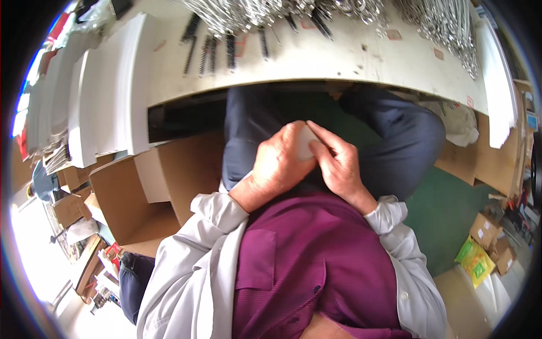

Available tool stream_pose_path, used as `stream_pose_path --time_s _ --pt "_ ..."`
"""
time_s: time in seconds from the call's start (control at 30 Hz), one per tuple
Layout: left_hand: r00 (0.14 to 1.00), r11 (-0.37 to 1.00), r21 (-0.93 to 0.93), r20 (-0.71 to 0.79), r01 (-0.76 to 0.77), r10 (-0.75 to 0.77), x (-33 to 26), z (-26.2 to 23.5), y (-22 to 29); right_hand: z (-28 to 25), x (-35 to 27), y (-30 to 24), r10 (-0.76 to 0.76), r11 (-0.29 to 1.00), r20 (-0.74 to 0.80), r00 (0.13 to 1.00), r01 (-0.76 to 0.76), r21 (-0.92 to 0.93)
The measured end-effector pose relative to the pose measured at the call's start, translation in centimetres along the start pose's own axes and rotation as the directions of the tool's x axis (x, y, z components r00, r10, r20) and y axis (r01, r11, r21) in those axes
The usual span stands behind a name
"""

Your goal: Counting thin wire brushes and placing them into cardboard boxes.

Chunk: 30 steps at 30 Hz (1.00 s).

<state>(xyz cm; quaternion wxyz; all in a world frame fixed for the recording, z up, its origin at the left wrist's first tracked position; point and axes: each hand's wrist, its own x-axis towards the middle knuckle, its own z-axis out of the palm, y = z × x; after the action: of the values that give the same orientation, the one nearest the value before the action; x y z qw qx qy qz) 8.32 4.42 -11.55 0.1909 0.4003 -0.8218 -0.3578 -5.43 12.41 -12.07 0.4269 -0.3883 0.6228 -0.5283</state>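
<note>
In front of my belly, over my lap, my left hand (278, 159) and my right hand (339, 164) come together around a small, pale, rounded white object (306, 142). The fingers of the left are wrapped about it, while the right thumb presses on its face. Its kind is hidden by my fingers. Beyond my knees, several black coil springs (230, 53) lie on the white worktable (316, 63). Behind them is a heap of shiny metal wire pieces with looped ends (243, 17), and a further bunch of wire pieces (451, 28) hangs over toward the right.
Stacks of white sheets (107, 96) stand at the table's left, with a white panel (497, 85) on the right. An open cardboard box (132, 192) sits by my left side. On the right are small cartons (485, 229) and a yellow-green bag (474, 261).
</note>
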Motion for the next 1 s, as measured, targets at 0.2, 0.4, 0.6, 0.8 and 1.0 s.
stream_pose_path --time_s 0.2,0.4,0.6,0.8,1.0 --pt "0.987 0.993 0.092 0.152 -0.068 0.053 -2.0 -5.2 -0.8 -1.6 1.9 -1.1 -0.051 0.991 -0.048 0.998 0.057 0.121" --pt "0.976 0.959 0.266 -0.217 0.094 -0.035 -0.7 -11.7 -0.9 -4.0 6.0 -3.8 -0.517 0.788 -0.089 0.851 0.433 -0.437" --pt "0.857 0.875 0.322 -0.484 0.361 -0.175 7.7 -19.0 -6.0 -6.9 10.3 -4.5 -0.546 0.73 -0.16 0.822 0.374 -0.572" --pt "0.86 0.741 0.458 -0.392 0.491 -0.328 17.3 -22.3 -9.5 -7.0 12.0 -2.8 -0.657 0.661 -0.184 0.731 0.442 -0.606" --pt "0.911 0.647 0.668 -0.399 0.368 -0.107 18.5 -20.5 -6.2 -7.0 12.3 -2.5 -0.679 0.632 -0.185 0.711 0.437 -0.64"
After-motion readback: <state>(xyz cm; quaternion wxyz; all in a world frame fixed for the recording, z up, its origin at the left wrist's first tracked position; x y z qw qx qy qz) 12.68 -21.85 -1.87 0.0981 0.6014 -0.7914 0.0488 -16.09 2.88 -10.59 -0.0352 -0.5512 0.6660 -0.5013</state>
